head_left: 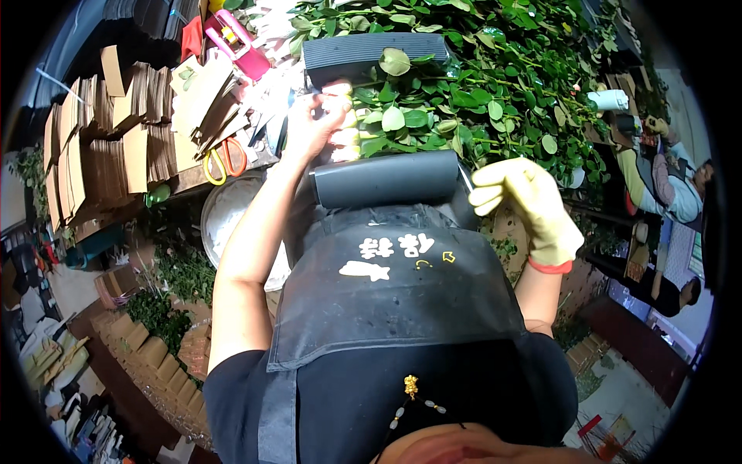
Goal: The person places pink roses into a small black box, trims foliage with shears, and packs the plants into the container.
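Behind dark roller (386,179), bare left hand (313,124) grips pale flower stems (345,138) w/ leaves.

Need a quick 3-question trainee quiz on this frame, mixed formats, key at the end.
1. True or false: the right hand wears a yellow glove.
2. The bare left hand is nearest to: A) the scissors, B) the pale flower buds, C) the pink tool.
3. Fill in: stacks of brown ____ sleeves stand at the left.

Key: 1 true; 2 B; 3 cardboard.
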The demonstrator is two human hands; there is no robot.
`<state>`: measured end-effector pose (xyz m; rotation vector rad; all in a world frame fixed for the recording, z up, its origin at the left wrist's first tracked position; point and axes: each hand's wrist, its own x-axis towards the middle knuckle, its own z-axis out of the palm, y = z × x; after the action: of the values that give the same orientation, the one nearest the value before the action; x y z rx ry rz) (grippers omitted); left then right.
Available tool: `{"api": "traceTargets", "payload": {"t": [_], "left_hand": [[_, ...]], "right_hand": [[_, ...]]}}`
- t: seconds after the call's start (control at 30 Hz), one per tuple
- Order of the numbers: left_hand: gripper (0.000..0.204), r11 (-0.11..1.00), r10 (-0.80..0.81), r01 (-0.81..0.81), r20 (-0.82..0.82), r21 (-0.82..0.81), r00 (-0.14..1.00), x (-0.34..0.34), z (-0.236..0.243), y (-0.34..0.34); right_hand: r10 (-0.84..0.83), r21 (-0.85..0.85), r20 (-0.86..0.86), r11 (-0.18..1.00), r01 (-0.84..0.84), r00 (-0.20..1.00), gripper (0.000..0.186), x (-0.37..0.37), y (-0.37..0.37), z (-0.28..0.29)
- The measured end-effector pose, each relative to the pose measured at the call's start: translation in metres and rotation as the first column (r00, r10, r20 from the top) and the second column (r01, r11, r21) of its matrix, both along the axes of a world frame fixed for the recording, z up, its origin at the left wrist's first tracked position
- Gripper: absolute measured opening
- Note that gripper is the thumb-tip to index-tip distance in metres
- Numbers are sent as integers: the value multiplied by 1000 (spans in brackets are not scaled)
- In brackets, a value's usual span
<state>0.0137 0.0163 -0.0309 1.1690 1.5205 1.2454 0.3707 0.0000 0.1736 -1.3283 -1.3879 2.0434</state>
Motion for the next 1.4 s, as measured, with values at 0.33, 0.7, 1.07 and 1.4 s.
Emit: {"api": "traceTargets", "payload": {"t": [0.33,0.7,1.07,1.4], "left_hand": [[17,994,9,21,280,-104,960,4,6,-5],[25,991,-131,130,53,37,990,-23,-20,-5],[77,820,-248,570,-870,45,426,6,65,13],[71,850,-168,507,-838,144,519,17,33,9]], "right_hand": [[524,-158,481,840,-519,703,27,-3,17,4],[288,635,188,694,-340,939,23,-93,83,-31],[91,642,723,278,-714,685,28,-114,108,-78],[435,190,878,63,-980,198,27,-168,118,-47]]}}
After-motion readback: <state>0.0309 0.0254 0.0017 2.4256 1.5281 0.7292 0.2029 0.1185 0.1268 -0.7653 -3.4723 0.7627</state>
